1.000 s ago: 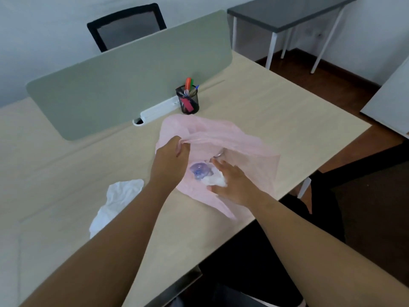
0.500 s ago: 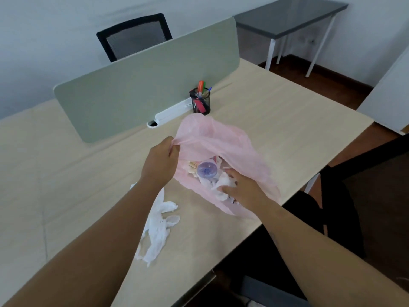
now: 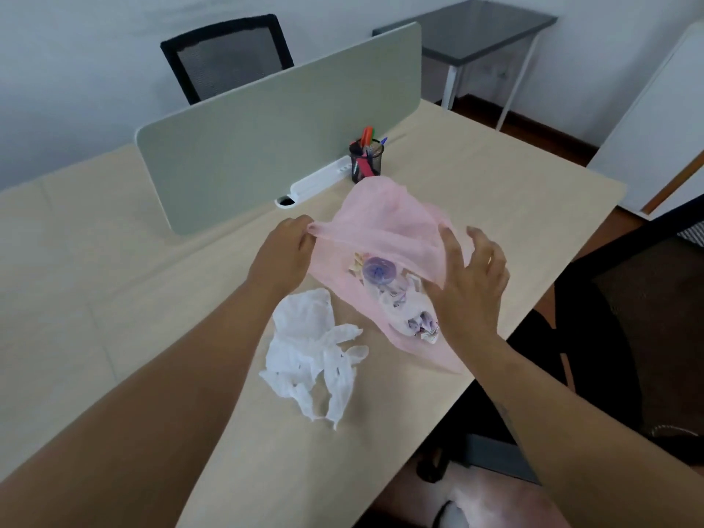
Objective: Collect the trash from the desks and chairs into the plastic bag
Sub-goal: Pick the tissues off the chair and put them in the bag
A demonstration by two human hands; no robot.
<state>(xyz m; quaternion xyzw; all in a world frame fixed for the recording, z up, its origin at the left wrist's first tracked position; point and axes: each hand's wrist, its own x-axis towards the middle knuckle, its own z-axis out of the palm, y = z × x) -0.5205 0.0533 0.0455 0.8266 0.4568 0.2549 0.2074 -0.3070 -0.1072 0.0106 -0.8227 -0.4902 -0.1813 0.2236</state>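
Note:
A thin pink plastic bag lies on the light wooden desk. Through its film I see a purple round lid and crumpled paper scraps. My left hand pinches the bag's rim at its left edge. At the bag's right side my right hand is out of the bag, fingers spread and relaxed, the thumb touching the film. A crumpled white plastic glove lies on the desk just below the bag, between my forearms.
A grey-green divider panel stands across the desk, with a black mesh pen cup and a white power strip at its foot. Black chairs stand behind the divider and at my right. A grey table is far right.
My right hand has come out of the bag and opened beside it, leaving the scraps inside. The view shifted, bringing the white glove fully into sight.

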